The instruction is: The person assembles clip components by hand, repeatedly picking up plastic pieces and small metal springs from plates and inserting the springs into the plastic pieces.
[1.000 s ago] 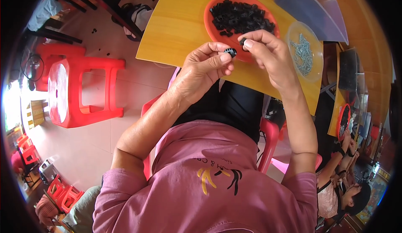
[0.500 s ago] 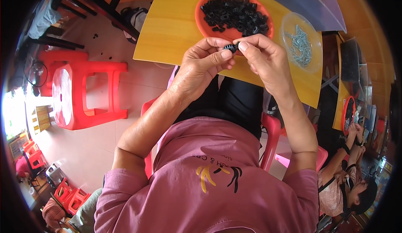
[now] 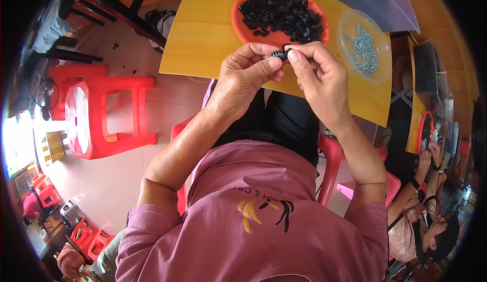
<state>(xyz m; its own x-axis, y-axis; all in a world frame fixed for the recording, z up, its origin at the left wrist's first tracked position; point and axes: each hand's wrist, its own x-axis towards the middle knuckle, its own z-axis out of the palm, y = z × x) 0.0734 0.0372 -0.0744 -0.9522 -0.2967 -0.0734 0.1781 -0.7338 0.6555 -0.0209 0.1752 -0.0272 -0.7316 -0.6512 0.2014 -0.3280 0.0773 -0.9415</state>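
Between thumb and fingers, my left hand (image 3: 248, 71) pinches a small black ribbed plastic part (image 3: 278, 55). My right hand (image 3: 320, 76) is closed at the part's right end, its thumb and forefinger pressed on a small dark piece whose kind is mostly hidden. Both hands meet over the near edge of the yellow table (image 3: 198, 38). Just beyond them sits an orange-red round tray (image 3: 236, 21) heaped with similar black plastic parts (image 3: 281, 15). To its right, a clear shallow tub (image 3: 384, 54) holds many small silvery metal pieces (image 3: 363, 51).
A grey-purple bin (image 3: 362, 0) stands at the table's far right. Red plastic stools (image 3: 124, 109) are on the floor to my left. At the far right, another person (image 3: 411, 226) works at a table with a red tray (image 3: 425, 130). Dark table legs (image 3: 127, 18) stand upper left.
My right fingers have shifted slightly around the small dark piece, and a dark curved bit now shows above them. My left hand keeps its pinch. The view has moved a little.
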